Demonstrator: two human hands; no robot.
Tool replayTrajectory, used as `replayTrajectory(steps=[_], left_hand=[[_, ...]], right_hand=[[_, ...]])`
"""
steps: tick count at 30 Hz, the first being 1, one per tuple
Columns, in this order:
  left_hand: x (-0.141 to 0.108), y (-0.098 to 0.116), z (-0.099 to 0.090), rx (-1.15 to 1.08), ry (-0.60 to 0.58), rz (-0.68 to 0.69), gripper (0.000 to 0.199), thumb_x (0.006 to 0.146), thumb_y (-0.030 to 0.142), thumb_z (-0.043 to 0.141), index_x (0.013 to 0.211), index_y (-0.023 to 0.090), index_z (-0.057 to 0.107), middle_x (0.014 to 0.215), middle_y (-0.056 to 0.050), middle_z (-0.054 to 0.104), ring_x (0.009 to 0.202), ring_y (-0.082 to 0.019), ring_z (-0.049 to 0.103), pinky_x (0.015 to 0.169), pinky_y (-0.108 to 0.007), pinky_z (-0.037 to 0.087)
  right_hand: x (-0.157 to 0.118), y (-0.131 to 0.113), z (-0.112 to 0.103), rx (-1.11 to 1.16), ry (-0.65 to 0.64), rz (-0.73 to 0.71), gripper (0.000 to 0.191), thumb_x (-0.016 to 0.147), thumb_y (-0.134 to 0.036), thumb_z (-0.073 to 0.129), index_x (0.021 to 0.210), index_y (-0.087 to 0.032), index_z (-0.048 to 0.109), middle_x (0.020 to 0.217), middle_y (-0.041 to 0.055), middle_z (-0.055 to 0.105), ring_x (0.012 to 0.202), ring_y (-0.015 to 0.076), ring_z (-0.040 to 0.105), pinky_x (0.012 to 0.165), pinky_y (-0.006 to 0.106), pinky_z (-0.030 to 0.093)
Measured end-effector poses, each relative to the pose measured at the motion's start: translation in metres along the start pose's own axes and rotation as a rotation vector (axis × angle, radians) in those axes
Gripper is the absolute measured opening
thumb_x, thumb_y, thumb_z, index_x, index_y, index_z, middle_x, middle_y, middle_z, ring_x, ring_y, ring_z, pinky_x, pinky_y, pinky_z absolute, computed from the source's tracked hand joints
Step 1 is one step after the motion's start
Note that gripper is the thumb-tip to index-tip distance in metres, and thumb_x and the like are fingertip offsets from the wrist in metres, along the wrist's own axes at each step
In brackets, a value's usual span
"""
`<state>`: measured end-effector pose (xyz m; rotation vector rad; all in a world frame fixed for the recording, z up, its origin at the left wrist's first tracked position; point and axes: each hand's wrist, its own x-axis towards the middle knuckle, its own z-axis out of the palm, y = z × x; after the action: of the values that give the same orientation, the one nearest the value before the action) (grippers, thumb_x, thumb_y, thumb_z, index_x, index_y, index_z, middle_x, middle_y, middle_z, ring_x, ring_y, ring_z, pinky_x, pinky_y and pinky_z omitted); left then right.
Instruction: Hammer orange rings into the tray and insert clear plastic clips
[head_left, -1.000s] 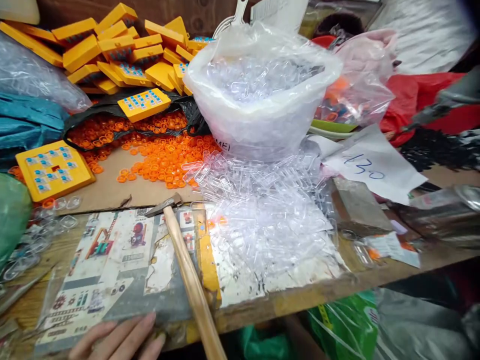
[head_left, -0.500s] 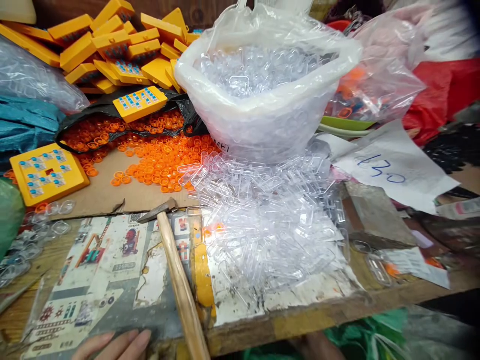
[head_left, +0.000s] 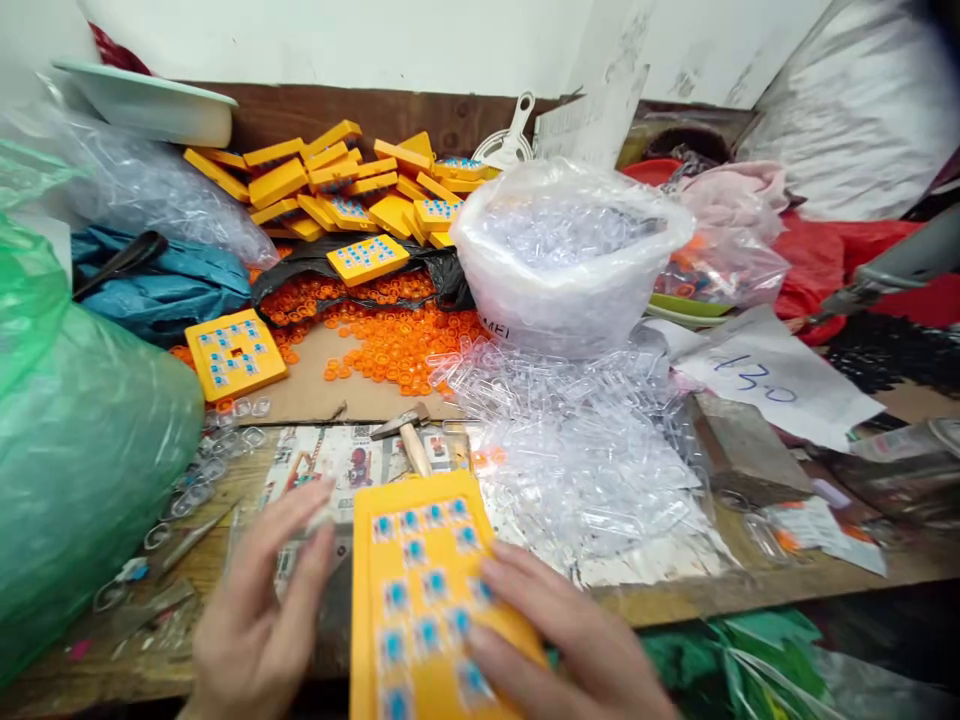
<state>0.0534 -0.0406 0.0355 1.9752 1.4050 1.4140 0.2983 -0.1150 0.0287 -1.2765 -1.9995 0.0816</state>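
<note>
A yellow plate (head_left: 439, 640) with several small blue and clear pieces on its face is held at the bottom centre. My right hand (head_left: 562, 640) grips its right side, fingers lying over the face. To the left of the plate, my left hand (head_left: 262, 610) is raised with thumb and fingers apart, slightly blurred, and nothing shows between them. Behind the plate lies a hammer (head_left: 412, 445), its handle mostly hidden. A heap of clear plastic pieces (head_left: 592, 480) spreads on the bench to the right of the plate.
Orange pieces (head_left: 405, 350) lie mid-bench. Behind them is a pile of yellow plates (head_left: 277, 183). A white bag (head_left: 562, 300) of clear parts stands at centre. A green bag (head_left: 90, 440) bulges at left; a metal block (head_left: 742, 450) and a paper (head_left: 772, 375) are at right.
The view has tilted up and widened. A yellow plate has come in, held in my right hand. My left hand has risen off the bench's front edge and opened.
</note>
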Motion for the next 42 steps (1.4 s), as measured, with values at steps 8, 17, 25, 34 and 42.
replayTrajectory(steps=[8, 17, 25, 34, 42], left_hand=[[0.11, -0.078, 0.031, 0.378, -0.019, -0.123, 0.027, 0.082, 0.014, 0.053, 0.106, 0.012, 0.065, 0.107, -0.012, 0.069, 0.103, -0.026, 0.062, 0.094, -0.044, 0.048], [0.149, -0.104, 0.051, 0.518, -0.232, -0.143, 0.024, 0.089, 0.027, 0.059, 0.111, 0.016, 0.061, 0.119, -0.008, 0.061, 0.113, -0.025, 0.056, 0.097, -0.051, 0.043], [0.165, -0.111, 0.057, 0.491, -0.412, -0.171, 0.02, 0.09, 0.03, 0.058, 0.102, 0.015, 0.063, 0.106, -0.007, 0.066, 0.095, -0.02, 0.064, 0.085, -0.041, 0.053], [0.139, -0.098, 0.042, 0.485, -0.428, -0.12, 0.015, 0.091, 0.028, 0.057, 0.09, 0.014, 0.064, 0.095, -0.004, 0.067, 0.09, -0.018, 0.064, 0.083, -0.04, 0.053], [0.117, -0.084, 0.025, 0.353, -0.387, -0.085, 0.015, 0.086, 0.013, 0.054, 0.086, 0.014, 0.07, 0.089, -0.008, 0.069, 0.086, -0.02, 0.065, 0.081, -0.036, 0.053]], right_hand=[[0.056, -0.01, 0.058, -0.147, -0.155, -0.273, 0.046, 0.077, 0.005, 0.038, 0.111, -0.011, 0.066, 0.119, 0.022, 0.065, 0.114, 0.0326, 0.059, 0.085, 0.044, 0.056], [0.044, -0.005, 0.056, -0.206, -0.109, -0.084, 0.039, 0.083, -0.004, 0.042, 0.117, -0.011, 0.061, 0.122, 0.0212, 0.062, 0.117, 0.0278, 0.059, 0.088, 0.042, 0.056], [0.043, 0.009, 0.068, -0.053, -0.263, 0.493, 0.053, 0.087, -0.026, 0.049, 0.138, -0.013, 0.045, 0.121, 0.0138, 0.064, 0.098, 0.0264, 0.069, 0.076, 0.038, 0.06], [0.028, 0.008, 0.054, -0.009, -0.148, 0.429, 0.046, 0.094, -0.026, 0.042, 0.14, -0.023, 0.037, 0.13, 0.0101, 0.056, 0.122, 0.0186, 0.055, 0.098, 0.03, 0.048], [0.009, 0.0, 0.039, -0.079, -0.199, 0.257, 0.051, 0.095, -0.022, 0.043, 0.144, -0.027, 0.031, 0.102, 0.0085, 0.059, 0.057, 0.0097, 0.066, 0.04, 0.014, 0.048]])
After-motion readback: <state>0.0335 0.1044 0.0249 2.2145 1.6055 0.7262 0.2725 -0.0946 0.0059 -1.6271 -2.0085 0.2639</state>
